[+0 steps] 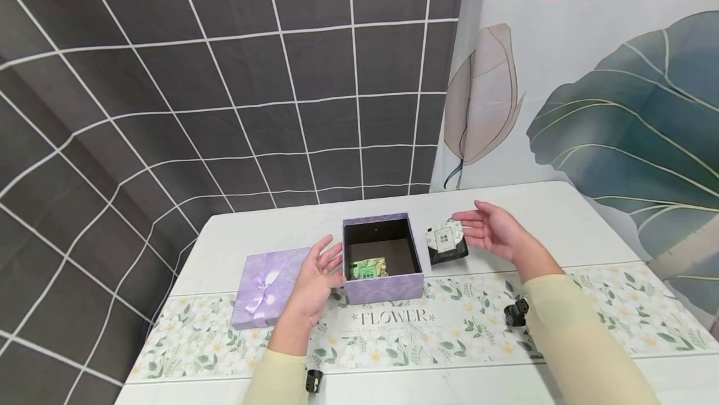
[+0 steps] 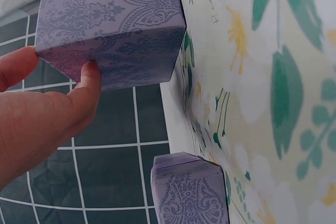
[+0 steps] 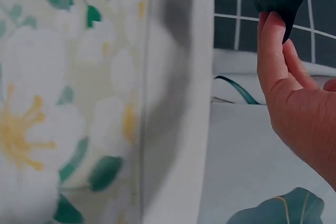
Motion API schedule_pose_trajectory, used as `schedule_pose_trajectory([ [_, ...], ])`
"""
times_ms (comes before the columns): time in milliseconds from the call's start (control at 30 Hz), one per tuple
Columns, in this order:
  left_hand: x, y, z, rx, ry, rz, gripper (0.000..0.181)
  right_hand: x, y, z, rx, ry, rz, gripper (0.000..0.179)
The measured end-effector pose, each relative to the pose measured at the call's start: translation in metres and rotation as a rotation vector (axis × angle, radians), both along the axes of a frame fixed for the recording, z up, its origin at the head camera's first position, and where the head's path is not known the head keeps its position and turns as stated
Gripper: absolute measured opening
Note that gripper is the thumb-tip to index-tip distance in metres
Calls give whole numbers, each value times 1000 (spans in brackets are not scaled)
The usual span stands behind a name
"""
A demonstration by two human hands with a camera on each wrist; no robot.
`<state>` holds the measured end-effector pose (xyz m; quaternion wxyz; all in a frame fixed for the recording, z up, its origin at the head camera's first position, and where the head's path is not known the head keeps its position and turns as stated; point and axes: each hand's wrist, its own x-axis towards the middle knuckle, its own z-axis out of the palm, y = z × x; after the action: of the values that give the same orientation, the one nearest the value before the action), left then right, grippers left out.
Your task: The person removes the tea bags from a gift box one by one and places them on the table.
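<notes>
One purple box (dark inside) stands open.

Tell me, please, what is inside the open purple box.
Inside the open purple box, a green packet sits near the left front corner. The near wall hides the strip right behind it; the packet covers anything underneath.

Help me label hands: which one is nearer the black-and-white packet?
Right. The right hand is at the right side of the black-and-white packet; the left hand is across the open purple box, at its left side.
</notes>
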<state>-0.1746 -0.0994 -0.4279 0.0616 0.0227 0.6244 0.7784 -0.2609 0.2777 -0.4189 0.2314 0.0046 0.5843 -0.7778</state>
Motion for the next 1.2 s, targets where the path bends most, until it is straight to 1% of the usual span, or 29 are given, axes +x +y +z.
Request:
schedule_pose_trajectory([
  [300,-1,0,0,11,1,-5,89,-8,-10,-18,124,-8,39,69],
  [667,-1,0,0,14,-1,0,89,-13,-16,-29,165,-34,39,69],
  [933,0,1,0,14,-2,-5,89,-12,-20,-28,255,-27,8,68],
  [1200,-1,1,0,10,9,-1,89,-12,-29,-14,475,8,-61,64],
])
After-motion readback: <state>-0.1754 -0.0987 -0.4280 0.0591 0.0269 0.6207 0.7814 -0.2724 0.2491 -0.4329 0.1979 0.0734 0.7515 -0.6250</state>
